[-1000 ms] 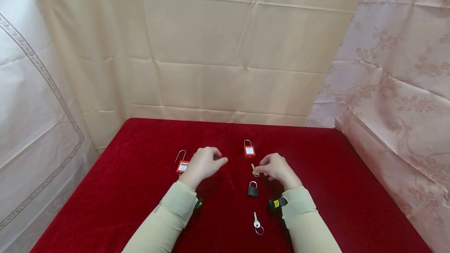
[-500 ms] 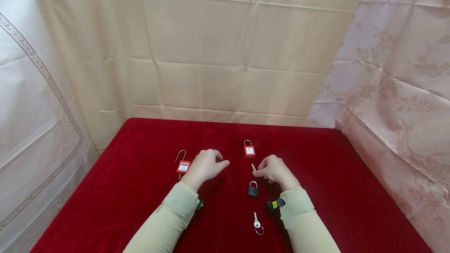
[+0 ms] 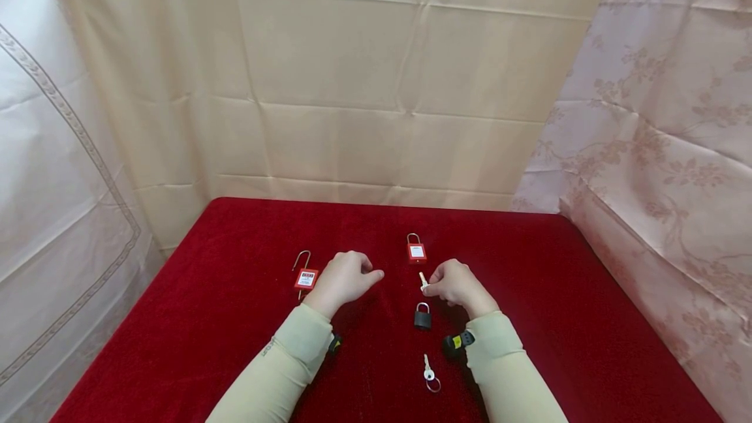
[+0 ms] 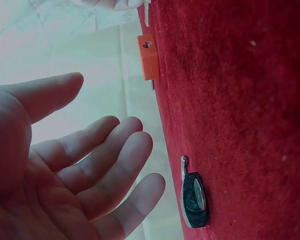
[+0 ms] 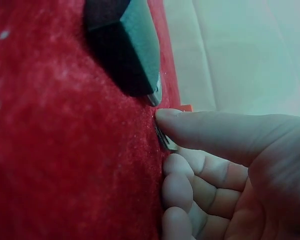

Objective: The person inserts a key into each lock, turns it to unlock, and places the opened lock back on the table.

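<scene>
My right hand [image 3: 461, 286] is low over the cloth, thumb and fingertips pinching a key [image 3: 423, 280] by its head. The blade points away; in the right wrist view the thumb partly covers the key [image 5: 169, 144]. My left hand [image 3: 343, 281] holds nothing, its fingers loosely bent with the thumb apart. Left of it lies a red padlock [image 3: 306, 278] with its shackle raised and a metal piece at its base. Another red padlock [image 3: 416, 252] lies beyond the key, and a black padlock [image 3: 422, 318] just nearer.
A loose key [image 3: 429, 374] on a ring lies nearer the front. The left wrist view shows a black object [image 4: 195, 200] with an oval face and a small metal part. Red cloth covers the table [image 3: 223, 318]; a beige curtain [image 3: 352, 83] hangs behind.
My right hand has shifted slightly left, and its thumb now covers the key's head, which showed a second ago. The left hand has moved a little right and toward me.
</scene>
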A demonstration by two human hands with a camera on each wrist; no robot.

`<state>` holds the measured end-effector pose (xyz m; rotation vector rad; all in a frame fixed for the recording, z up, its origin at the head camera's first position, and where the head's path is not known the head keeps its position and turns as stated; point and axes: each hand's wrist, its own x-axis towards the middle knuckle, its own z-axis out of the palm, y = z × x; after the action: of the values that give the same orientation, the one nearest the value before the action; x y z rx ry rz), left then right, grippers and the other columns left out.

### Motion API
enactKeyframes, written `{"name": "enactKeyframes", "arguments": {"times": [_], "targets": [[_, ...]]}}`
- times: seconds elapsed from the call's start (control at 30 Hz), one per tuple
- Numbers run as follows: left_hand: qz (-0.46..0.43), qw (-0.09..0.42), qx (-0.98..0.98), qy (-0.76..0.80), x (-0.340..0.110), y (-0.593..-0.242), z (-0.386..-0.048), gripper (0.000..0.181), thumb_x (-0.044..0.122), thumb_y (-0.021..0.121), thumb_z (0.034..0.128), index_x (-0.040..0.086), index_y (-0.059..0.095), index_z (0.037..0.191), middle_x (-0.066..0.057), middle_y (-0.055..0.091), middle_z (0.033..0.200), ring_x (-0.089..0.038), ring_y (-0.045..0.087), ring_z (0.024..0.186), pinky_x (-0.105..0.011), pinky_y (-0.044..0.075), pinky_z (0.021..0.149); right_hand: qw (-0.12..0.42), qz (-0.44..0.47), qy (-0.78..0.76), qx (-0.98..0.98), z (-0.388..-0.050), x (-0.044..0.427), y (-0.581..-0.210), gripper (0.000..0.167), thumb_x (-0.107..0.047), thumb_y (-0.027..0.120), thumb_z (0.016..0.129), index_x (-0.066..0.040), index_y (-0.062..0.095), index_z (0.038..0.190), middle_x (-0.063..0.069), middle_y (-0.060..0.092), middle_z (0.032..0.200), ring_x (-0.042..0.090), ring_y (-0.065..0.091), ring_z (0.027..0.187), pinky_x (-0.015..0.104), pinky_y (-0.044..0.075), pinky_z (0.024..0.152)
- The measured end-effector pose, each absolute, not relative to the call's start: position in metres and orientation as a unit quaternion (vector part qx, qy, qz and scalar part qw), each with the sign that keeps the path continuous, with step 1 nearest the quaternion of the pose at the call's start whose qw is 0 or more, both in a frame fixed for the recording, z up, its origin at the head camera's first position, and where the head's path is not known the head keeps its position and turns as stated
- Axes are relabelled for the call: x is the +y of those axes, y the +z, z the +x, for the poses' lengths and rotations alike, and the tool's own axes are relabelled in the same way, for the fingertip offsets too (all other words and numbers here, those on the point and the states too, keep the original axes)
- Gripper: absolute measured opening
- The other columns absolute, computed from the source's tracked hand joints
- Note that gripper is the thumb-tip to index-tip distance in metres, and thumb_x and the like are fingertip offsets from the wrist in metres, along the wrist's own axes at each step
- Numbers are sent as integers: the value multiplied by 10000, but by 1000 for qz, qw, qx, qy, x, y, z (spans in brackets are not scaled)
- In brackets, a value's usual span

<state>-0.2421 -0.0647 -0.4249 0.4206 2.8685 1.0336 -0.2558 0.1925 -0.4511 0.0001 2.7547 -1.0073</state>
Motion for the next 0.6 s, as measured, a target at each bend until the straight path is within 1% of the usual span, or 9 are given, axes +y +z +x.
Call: {"name": "enactKeyframes", "arguments": {"times": [0.1,0.37,0.6], "targets": [[138,31,932,334,-64,-425,-242,277,336,715,952,82,757,1055,-27,718,949,-144,630,774,-371,558,745,108,3,-348,931,-256,192,-451,154,-121,840,829,-82,695,796,66,612,671,174,523,525,314,487,513],[139,29,933,331,-64,-425,-242,272,336,714,952,83,758,1044,-22,716,928,-141,624,752,-362,555,727,110,-3,-364,925,-256,191,-451,151,-82,828,840,-65,679,817,76,643,709,205,608,624,335,553,551],[135,29,933,331,-64,-423,-241,276,340,717,951,86,757,1052,-21,715,933,-144,625,756,-358,556,729,125,3,-395,910,-254,191,-450,136,-67,820,853,-43,686,842,90,673,755,216,664,629,358,595,597]]}}
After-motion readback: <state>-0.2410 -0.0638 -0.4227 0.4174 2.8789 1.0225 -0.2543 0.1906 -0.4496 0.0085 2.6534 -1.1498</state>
